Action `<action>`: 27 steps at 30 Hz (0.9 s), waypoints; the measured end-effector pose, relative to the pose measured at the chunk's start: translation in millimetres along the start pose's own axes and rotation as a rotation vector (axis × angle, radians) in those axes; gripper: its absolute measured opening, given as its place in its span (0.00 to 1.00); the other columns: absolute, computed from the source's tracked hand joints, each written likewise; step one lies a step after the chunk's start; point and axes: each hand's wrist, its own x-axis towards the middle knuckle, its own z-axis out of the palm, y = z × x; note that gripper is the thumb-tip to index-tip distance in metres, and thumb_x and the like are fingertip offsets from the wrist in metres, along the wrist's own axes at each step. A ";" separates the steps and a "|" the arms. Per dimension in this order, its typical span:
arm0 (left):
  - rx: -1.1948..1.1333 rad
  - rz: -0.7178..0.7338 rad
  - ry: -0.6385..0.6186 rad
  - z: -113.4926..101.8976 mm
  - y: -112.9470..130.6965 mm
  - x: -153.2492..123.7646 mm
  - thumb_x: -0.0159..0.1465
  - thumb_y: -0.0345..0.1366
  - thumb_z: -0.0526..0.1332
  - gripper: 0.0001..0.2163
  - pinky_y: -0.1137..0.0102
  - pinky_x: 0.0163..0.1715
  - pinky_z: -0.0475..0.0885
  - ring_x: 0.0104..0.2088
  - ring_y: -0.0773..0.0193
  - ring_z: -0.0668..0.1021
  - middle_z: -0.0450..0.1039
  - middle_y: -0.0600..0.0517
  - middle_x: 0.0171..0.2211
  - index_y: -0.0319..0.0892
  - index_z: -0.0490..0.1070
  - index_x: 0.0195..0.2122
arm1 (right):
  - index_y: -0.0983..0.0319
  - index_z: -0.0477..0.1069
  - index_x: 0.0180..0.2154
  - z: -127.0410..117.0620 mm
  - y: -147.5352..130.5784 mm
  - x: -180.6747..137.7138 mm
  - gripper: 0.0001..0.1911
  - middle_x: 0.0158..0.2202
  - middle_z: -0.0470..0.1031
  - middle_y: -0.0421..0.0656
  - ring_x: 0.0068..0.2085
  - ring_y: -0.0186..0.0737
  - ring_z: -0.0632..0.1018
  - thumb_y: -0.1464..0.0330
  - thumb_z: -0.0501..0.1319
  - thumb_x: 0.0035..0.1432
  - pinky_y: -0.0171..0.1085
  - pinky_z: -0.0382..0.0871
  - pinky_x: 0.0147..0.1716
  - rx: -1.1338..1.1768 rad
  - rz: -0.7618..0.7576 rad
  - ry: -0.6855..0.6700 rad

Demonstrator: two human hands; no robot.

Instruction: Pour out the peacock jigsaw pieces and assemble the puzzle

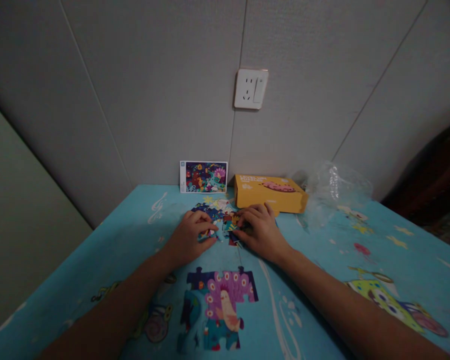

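A pile of loose jigsaw puzzle pieces lies between my two hands near the back of the table. My left hand rests at the pile's left side, fingers bent and thumb apart from them, with pieces showing in the gap. On the right side, the fingers of my right hand curl in over colourful puzzle pieces; its fingertips are partly hidden. Nearer to me lies a joined puzzle section with a purple, many-eyed shape and an uneven edge. Darker joined pieces run down its left side.
A picture card of the puzzle scene leans on the wall. Beside it stands a yellow puzzle box, with crumpled clear plastic to its right. A blue cartoon-print cloth covers the table. A white socket is on the wall.
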 end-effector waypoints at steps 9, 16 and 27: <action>-0.180 -0.014 0.070 -0.4 4.7 1.1 0.61 0.34 0.64 0.13 0.64 0.49 0.71 0.47 0.60 0.73 0.75 0.49 0.44 0.47 0.77 0.47 | 0.56 0.74 0.39 -1.0 -7.9 -1.4 0.13 0.50 0.76 0.43 0.53 0.50 0.67 0.57 0.65 0.56 0.53 0.51 0.57 0.030 -0.136 0.026; 0.074 -0.149 0.098 0.6 -6.3 2.2 0.60 0.38 0.65 0.11 0.51 0.54 0.64 0.50 0.53 0.70 0.77 0.49 0.46 0.47 0.79 0.43 | 0.58 0.74 0.45 7.2 2.8 -3.6 0.18 0.44 0.78 0.46 0.50 0.53 0.70 0.56 0.64 0.56 0.58 0.48 0.56 -0.121 0.128 0.001; 0.080 -0.037 0.104 1.1 -1.1 1.4 0.59 0.35 0.65 0.18 0.53 0.55 0.63 0.51 0.54 0.67 0.73 0.48 0.49 0.45 0.74 0.52 | 0.57 0.75 0.41 3.8 -1.6 -2.5 0.11 0.42 0.78 0.44 0.48 0.51 0.70 0.63 0.65 0.54 0.56 0.48 0.56 -0.080 0.122 -0.011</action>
